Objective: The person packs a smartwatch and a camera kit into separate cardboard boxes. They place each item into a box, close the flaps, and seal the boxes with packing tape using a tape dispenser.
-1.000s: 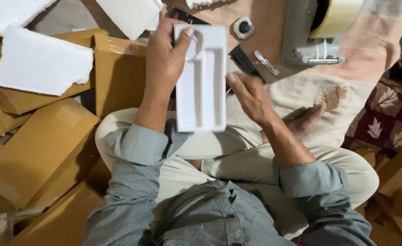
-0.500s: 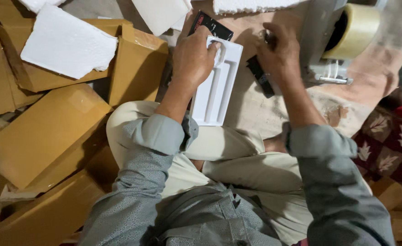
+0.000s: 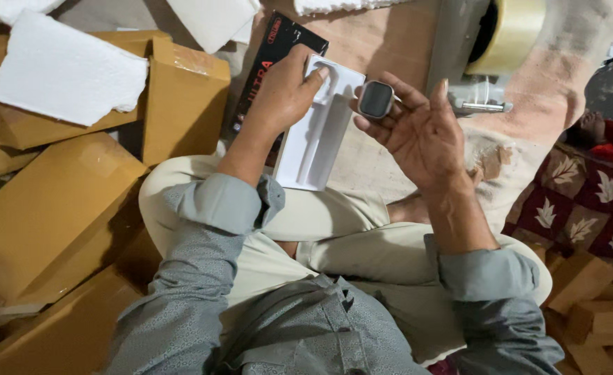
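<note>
My left hand (image 3: 284,94) grips the top of a long white plastic tray (image 3: 313,142) with moulded slots, holding it over my crossed legs. My right hand (image 3: 418,128) is palm up beside the tray, with a small square watch body (image 3: 376,99) with a dark face pinched at its fingertips, right next to the tray's upper end. A black box with red print (image 3: 268,59) lies on the floor under the tray and my left hand.
Brown cardboard boxes (image 3: 181,90) and white foam sheets (image 3: 67,76) pile up on the left. A tape dispenser with a roll of tape (image 3: 508,31) stands at the top right. A patterned red cloth (image 3: 577,201) and more cartons (image 3: 598,312) lie at the right.
My right hand reached up to the floor past the tray, picked up the watch body and turned palm up with it. The view shifted; my left hand kept hold of the tray.
</note>
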